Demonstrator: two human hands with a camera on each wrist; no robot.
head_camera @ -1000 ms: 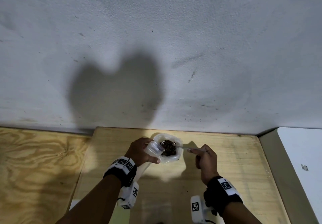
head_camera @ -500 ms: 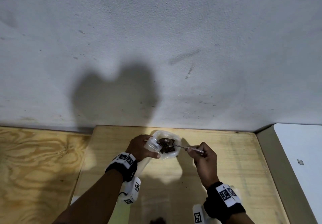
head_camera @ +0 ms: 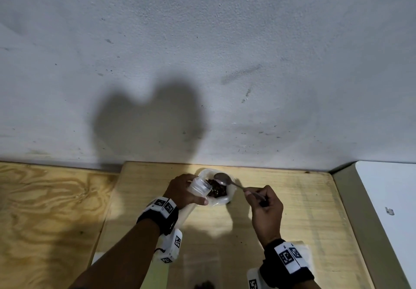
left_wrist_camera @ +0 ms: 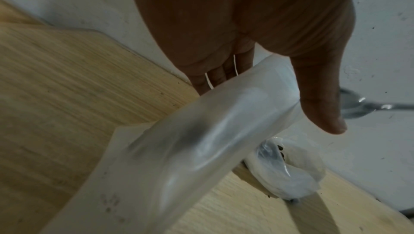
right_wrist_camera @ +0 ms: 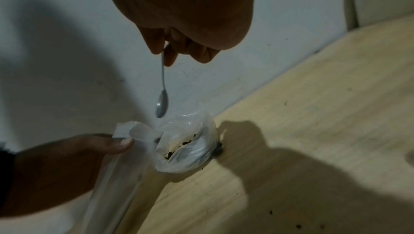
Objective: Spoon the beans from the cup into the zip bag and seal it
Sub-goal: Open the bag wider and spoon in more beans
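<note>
A white cup [head_camera: 228, 198] of dark beans [head_camera: 217, 191] stands on the wooden table [head_camera: 299, 198] close to the wall. My left hand [head_camera: 183, 191] grips the mouth end of the clear zip bag [head_camera: 199, 186] beside the cup's left rim; the bag's body trails down toward me [left_wrist_camera: 190, 149]. My right hand [head_camera: 262, 200] pinches the handle of a metal spoon [head_camera: 221, 179], whose bowl hovers over the cup's far rim. From the right wrist the spoon [right_wrist_camera: 161, 105] hangs above the cup [right_wrist_camera: 190, 149], and I see no beans on it.
The grey wall [head_camera: 202, 63] rises right behind the cup. A lower plywood surface [head_camera: 45, 210] lies to the left and a white surface [head_camera: 387, 198] to the right. A few loose dark beans [right_wrist_camera: 299, 226] lie on the table near me.
The spoon dipped into the beans half a second ago and now sits lifted over the cup's far rim. My left hand has kept the bag mouth at the cup.
</note>
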